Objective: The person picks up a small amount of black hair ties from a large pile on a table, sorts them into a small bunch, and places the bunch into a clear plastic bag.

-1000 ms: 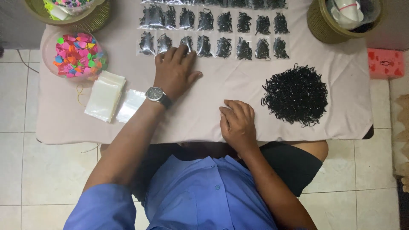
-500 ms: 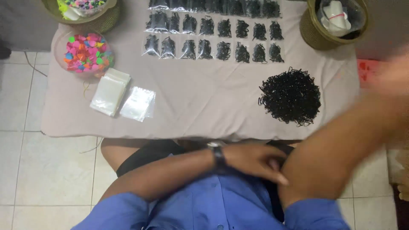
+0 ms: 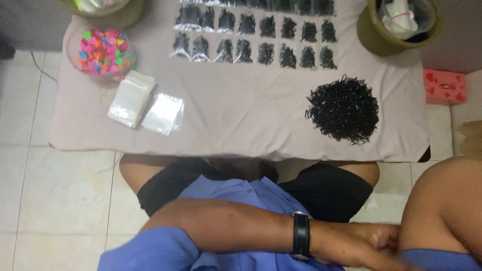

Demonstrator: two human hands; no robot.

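Observation:
My left hand [image 3: 369, 244] is down at my lap, reaching across my body, with a black wristwatch [image 3: 301, 235] on the wrist. Its fingers curl against the edge of the blue sleeve [image 3: 434, 259] on my right arm [image 3: 444, 208]; whether they grip it is unclear. My right hand is out of the frame. Both hands are off the table [image 3: 241, 130], which is covered in beige cloth. On it lie a loose pile of small black bands [image 3: 344, 115], rows of small clear bags filled with black bands [image 3: 251, 37], and two stacks of empty clear bags [image 3: 131, 98].
A clear bowl of colourful small pieces [image 3: 104, 52] sits at the table's left. An olive pot [image 3: 396, 25] stands at the back right, another [image 3: 108, 9] at the back left. A red box [image 3: 444, 86] lies on the tiled floor to the right.
Both hands have left the table. My left hand swung down and across to my right sleeve, and my right arm rose up past the frame's right edge.

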